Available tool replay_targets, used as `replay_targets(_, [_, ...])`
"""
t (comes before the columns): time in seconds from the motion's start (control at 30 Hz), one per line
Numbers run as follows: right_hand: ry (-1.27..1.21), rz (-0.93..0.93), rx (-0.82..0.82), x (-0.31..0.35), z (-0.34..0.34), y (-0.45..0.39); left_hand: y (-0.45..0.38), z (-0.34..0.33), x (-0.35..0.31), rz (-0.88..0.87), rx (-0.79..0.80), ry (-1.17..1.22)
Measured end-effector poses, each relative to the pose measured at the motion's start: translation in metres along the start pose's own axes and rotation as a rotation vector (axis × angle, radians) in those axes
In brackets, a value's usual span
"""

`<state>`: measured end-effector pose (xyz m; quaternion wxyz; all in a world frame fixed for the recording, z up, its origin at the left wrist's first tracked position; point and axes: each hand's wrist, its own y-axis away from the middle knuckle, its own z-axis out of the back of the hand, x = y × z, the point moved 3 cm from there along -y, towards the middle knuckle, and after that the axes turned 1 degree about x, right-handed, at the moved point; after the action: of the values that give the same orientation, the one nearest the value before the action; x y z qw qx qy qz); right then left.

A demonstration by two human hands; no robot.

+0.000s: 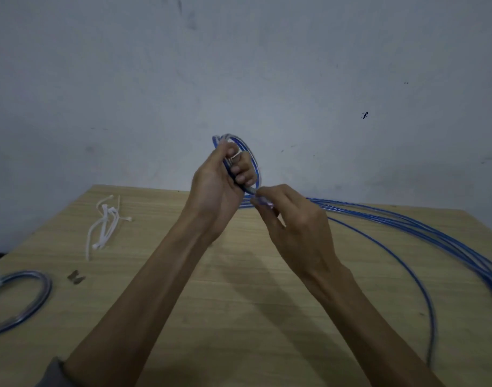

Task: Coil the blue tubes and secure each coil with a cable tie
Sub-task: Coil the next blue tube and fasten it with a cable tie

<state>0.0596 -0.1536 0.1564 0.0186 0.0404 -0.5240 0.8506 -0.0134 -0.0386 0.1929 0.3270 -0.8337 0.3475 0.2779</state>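
While your left hand (214,191) clamps the half-wound coil (247,157), your right hand (292,219) pinches the trailing blue tube (406,222); coiling continues, so feed another loop before reaching for the cable ties (105,224).

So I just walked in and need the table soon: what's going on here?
A person is winding blue tube into a coil above the wooden table. The left hand grips the loops, and the right hand pinches the tube and feeds it in. More loose tubes trail off right. One tied coil lies at left, near spare cable ties.
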Motion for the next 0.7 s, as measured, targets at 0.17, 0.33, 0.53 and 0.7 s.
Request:
replay_targets(0.17, [0.262,0.181,0.250,-0.008,-0.015,0.010,-0.004,0.015,-0.022,0.060,0.012,0.034])
replay_targets(0.33, [0.302,0.126,0.357,-0.025,-0.017,0.011,-0.006,0.028,-0.031,0.148,-0.071,-0.211])
replay_targets(0.53, [-0.023,0.032,0.164,-0.016,-0.019,0.009,-0.002,0.019,-0.027,0.168,0.005,-0.006])
replay_targets(0.7, [-0.178,-0.032,0.130,-0.014,-0.011,0.004,0.000,0.018,-0.027,0.188,0.019,0.030])
